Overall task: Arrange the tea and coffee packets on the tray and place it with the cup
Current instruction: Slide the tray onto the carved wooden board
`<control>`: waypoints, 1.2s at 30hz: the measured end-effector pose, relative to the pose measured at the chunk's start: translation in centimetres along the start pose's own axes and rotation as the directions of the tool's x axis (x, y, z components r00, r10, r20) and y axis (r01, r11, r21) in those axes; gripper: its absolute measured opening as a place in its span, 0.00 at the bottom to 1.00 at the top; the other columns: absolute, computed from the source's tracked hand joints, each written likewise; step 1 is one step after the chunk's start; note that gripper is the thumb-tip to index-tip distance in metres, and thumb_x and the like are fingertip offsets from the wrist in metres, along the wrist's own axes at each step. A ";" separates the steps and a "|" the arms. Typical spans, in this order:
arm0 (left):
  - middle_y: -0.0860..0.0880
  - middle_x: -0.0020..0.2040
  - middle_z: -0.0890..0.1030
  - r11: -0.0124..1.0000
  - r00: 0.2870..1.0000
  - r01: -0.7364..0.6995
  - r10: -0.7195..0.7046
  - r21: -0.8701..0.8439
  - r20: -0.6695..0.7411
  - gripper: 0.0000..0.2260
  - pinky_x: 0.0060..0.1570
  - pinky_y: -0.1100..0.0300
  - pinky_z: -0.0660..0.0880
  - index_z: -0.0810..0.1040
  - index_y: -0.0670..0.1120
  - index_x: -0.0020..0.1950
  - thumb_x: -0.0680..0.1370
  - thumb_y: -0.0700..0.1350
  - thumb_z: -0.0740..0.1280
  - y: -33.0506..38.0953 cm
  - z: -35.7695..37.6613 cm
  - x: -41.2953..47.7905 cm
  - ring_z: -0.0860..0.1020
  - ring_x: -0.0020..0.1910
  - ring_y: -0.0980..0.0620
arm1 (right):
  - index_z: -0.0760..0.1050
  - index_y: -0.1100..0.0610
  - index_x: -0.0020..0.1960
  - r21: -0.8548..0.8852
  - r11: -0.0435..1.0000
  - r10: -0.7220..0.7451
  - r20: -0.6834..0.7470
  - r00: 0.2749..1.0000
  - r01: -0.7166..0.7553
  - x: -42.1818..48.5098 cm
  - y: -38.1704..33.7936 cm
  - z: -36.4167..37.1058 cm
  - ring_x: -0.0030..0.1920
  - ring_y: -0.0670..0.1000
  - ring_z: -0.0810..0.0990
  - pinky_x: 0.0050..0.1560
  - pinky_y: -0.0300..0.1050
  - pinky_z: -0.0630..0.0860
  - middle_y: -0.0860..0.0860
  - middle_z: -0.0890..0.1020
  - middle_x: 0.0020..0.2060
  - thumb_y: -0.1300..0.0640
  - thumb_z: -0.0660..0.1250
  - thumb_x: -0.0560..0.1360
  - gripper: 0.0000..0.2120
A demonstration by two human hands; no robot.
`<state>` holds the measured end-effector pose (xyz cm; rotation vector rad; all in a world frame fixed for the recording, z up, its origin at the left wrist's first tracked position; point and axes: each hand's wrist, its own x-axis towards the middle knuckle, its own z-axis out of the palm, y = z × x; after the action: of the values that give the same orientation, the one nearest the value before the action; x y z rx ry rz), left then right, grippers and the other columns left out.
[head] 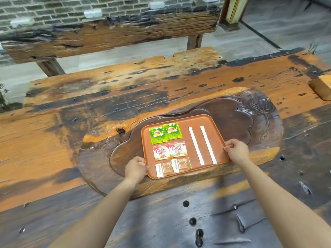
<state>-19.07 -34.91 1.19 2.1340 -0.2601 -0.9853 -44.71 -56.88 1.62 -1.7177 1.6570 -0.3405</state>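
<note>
An orange-brown tray [212, 122] rests in the carved hollow of a dark wooden tea board [232, 111]. On the tray lie two green tea packets [165, 133], two red and white Coffee mate packets [169, 151], two brown sugar packets [172, 167] and two white stick sachets [202, 144]. My left hand [135, 168] grips the tray's left edge near the front corner. My right hand [237, 151] grips the right edge. No cup is in view.
The tea board sits on a rough orange and black plank table [71, 140]. A wooden bench [107, 33] stands beyond the table's far edge in front of a brick wall. A wooden block [320, 86] lies at the far right.
</note>
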 end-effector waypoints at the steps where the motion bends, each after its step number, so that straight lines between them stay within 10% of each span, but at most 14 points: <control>1: 0.47 0.35 0.80 1.000 1.000 -0.005 0.005 0.003 -0.007 0.09 0.51 0.46 0.79 0.75 0.46 0.38 0.68 0.33 0.69 0.1 0.3 0.5 0.80 0.41 0.44 | 0.77 0.59 0.44 -0.007 1.000 0.005 -0.004 1.000 -0.005 0.4 0.0 0.1 0.42 0.54 0.75 0.41 0.40 0.66 0.55 0.79 0.38 0.65 0.65 0.72 0.03; 36: 0.45 0.44 0.79 0.992 0.976 -0.072 0.091 -0.105 0.197 0.08 0.38 0.62 0.77 0.75 0.42 0.54 0.76 0.38 0.63 0.1 -2.5 -2.7 0.77 0.39 0.52 | 0.69 0.65 0.63 -0.305 0.952 -0.059 -0.160 0.985 0.007 -1.1 -3.3 0.5 0.61 0.65 0.66 0.61 0.55 0.67 0.64 0.71 0.60 0.64 0.58 0.73 0.19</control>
<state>-19.14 -32.36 3.83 1.9223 -0.3877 -1.1437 -42.05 -55.94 3.75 -1.9908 1.8827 -0.2613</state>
